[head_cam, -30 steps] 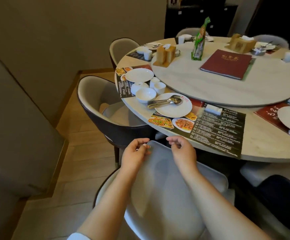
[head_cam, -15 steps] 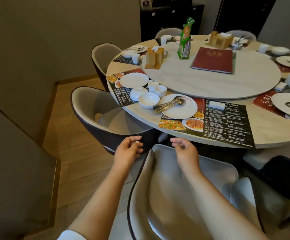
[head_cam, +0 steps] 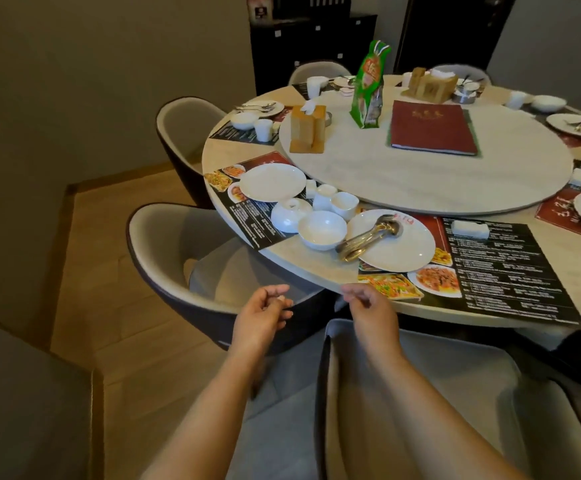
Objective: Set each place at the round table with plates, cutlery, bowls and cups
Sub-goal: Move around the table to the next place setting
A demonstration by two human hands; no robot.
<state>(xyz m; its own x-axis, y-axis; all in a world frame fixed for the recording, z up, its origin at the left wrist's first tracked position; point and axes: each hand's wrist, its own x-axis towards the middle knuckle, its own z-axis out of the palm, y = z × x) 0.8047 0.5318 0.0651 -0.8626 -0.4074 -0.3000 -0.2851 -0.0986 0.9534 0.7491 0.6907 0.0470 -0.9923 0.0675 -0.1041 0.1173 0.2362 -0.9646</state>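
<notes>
**Both hands empty near the edge of the round bench**

The round bench (head_cam: pixel 302 271) fills the upper right of the view, and on it sits a big turning disc (head_cam: pixel 420 178). On the disc lie a red menu book (head_cam: pixel 432 128), a green bag (head_cam: pixel 368 95) standing upright and a wooden napkin box (head_cam: pixel 308 129).

A grey chair (head_cam: pixel 420 393) stands directly in front of the person, and a second chair (head_cam: pixel 192 258) stands to its left, pushed against the bench.

On the near side of the bench lies a dark paper mat (head_cam: pixel 510 271) with food pictures. A white plate (head_cam: pixel 394 244) rests partly on this mat, and cutlery (head_cam: pixel 368 239) lies across its left rim. Just beside the plate, to the left, is a white bowl (head_cam: pixel 322 230); another bowl (head_cam: pixel 290 214) is turned upside down and touches it. Behind them stand two white cups (head_cam: pixel 344 204). A second plate (head_cam: pixel 272 181) lies farther left on another mat (head_cam: pixel 247 202).

The left hand (head_cam: pixel 261 318) is over the gap between the two chairs, its grip loosely curled and holding nothing. The right hand (head_cam: pixel 373 310) is just below the bench edge, above the back of the near chair, its grip also half closed and empty.
</notes>
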